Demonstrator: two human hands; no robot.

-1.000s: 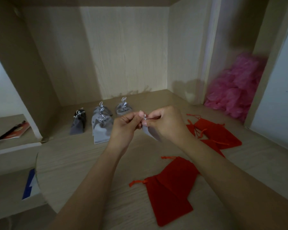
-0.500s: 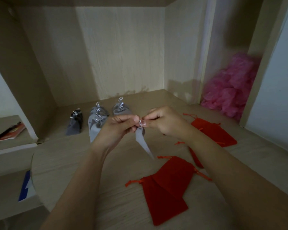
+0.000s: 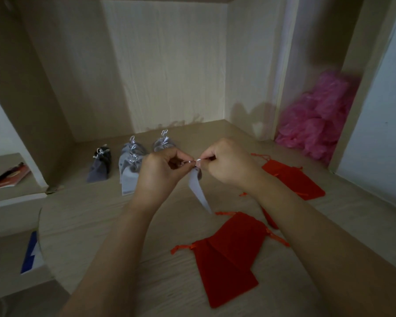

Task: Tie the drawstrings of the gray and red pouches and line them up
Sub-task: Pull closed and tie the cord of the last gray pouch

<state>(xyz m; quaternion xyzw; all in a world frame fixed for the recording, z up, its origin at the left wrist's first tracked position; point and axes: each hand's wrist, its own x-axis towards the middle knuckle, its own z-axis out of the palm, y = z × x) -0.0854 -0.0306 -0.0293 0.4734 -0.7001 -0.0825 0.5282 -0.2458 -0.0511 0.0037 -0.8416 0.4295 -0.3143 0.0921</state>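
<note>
A light gray pouch (image 3: 198, 191) hangs in the air between my hands. My left hand (image 3: 160, 172) and my right hand (image 3: 226, 163) each pinch its silver drawstring at the top. Behind them stand tied pouches in a row: a dark gray pouch (image 3: 100, 167), a cluster of light gray pouches (image 3: 130, 170) and one more gray pouch (image 3: 164, 144). Flat red pouches (image 3: 229, 252) lie in front below my arms. More red pouches (image 3: 293, 179) lie to the right, partly hidden by my right forearm.
The wooden desk surface (image 3: 96, 216) sits inside an alcove with wooden walls. A pink crumpled plastic bag (image 3: 318, 117) fills the right corner. A book (image 3: 7, 177) lies on a lower shelf at the left. A blue and white item (image 3: 30, 255) lies below the desk's left edge.
The gray pouch has dropped from behind my right hand and now hangs free between the hands. Both hands keep pinching the drawstring, with the fingertips a little apart.
</note>
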